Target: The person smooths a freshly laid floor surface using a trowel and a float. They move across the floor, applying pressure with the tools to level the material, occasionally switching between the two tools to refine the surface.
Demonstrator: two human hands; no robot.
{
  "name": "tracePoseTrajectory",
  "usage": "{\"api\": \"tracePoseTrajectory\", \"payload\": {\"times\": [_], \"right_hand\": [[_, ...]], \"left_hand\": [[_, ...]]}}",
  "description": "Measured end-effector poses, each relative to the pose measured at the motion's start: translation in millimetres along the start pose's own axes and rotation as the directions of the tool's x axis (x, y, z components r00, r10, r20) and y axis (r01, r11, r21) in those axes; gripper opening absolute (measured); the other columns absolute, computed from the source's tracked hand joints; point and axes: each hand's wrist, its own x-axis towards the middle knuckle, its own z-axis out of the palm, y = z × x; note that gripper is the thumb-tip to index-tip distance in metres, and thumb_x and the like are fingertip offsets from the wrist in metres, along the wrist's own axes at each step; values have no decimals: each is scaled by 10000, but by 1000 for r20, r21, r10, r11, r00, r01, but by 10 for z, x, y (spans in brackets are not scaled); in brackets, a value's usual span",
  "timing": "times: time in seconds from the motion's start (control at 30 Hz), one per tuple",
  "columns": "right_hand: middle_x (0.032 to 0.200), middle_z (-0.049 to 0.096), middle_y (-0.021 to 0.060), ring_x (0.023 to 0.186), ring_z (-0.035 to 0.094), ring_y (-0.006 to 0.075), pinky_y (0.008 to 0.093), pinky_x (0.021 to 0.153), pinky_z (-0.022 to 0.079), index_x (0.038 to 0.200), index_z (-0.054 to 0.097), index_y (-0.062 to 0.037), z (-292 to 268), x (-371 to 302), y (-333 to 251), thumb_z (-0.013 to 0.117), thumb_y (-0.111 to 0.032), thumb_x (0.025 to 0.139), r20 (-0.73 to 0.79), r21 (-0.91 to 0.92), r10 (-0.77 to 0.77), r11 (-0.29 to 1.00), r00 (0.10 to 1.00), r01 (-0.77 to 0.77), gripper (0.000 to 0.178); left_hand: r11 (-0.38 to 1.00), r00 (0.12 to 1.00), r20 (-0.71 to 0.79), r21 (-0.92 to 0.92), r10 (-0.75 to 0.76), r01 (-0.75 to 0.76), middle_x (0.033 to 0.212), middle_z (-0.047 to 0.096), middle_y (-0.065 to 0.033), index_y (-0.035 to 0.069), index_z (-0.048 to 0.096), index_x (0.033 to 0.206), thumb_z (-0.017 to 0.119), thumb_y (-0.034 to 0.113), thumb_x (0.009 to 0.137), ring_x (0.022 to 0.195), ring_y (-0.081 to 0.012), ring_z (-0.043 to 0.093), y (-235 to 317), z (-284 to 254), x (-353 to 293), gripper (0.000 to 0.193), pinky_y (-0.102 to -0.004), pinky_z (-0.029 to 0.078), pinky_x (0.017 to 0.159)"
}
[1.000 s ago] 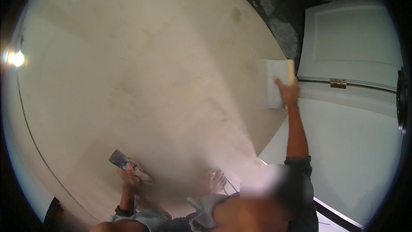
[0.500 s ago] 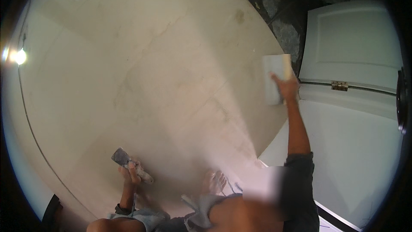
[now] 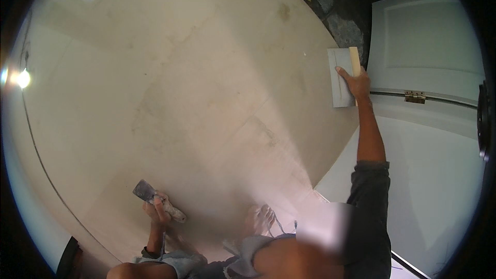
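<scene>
My right hand (image 3: 358,83) is wrapped round the pale wooden handle of a rectangular finishing trowel (image 3: 340,88), thumb lying toward its flat grey blade. That trowel is at the far right edge of the broad beige floor (image 3: 206,98), close to a dark strip and a white panelled door. Whether its blade touches the floor, I cannot tell. Low on the left, my left hand (image 3: 158,211) closes on a putty knife (image 3: 144,190). Its wide dark blade points away and left, and its handle is crusted with pale residue.
The white door (image 3: 421,39) with a brass hinge (image 3: 415,97) stands at the right. Beyond the floor's curved-looking edge lies a dark, patchy surface (image 3: 343,30). A lit bulb (image 3: 24,78) and its dark cord (image 3: 44,168) are at the left. My bare foot (image 3: 260,219) is near.
My right hand has carried the trowel farther away and to the right, toward the dark edge by the door. My left hand with the putty knife has barely moved.
</scene>
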Motion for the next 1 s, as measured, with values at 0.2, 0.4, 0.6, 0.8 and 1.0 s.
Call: {"api": "tracePoseTrajectory", "payload": {"times": [0.2,0.4,0.6,0.8,1.0], "right_hand": [[1040,754,283,957,754,396,487,834,601,1176,682,75,929,-1128,-354,964,-608,671,15,64,-256,965,967,254,894],[1003,747,249,918,740,440,489,856,604,1424,525,20,45,-2227,-271,780,-434,930,-13,-27,16,1000,1000,-16,718],[1109,745,198,881,750,430,519,762,613,1543,529,-191,651,-2641,-35,628,-108,948,-8,-417,64,907,998,-61,609],[1400,651,185,1258,650,349,512,948,603,1579,510,-202,522,-1434,314,582,-139,979,4,-378,-20,926,1000,20,607],[1058,758,178,954,747,348,516,809,611,1410,667,-185,517,-1651,368,600,-121,956,-283,-425,-357,879,890,217,463]], "left_hand": [[996,998,9,-59,-70,70,712,609,-90,-16,615,865,505,376,1077,643,-217,611,-20,6,44,459,-341,470,569],[981,984,-38,-92,-174,170,730,605,-83,-13,614,874,528,389,1068,685,-211,618,-49,74,-33,454,-338,476,595],[963,972,-58,-162,-227,216,774,610,-90,-21,612,905,533,403,1069,714,-212,613,-296,95,-70,461,-346,483,613],[966,968,-89,-139,-233,219,817,615,-96,-29,611,937,538,417,1069,744,-214,608,-367,-33,9,471,-355,490,632],[951,961,-77,-184,-266,248,861,620,-102,-37,610,968,543,431,1070,773,-216,604,-397,-1,-10,483,-363,497,650]]}}
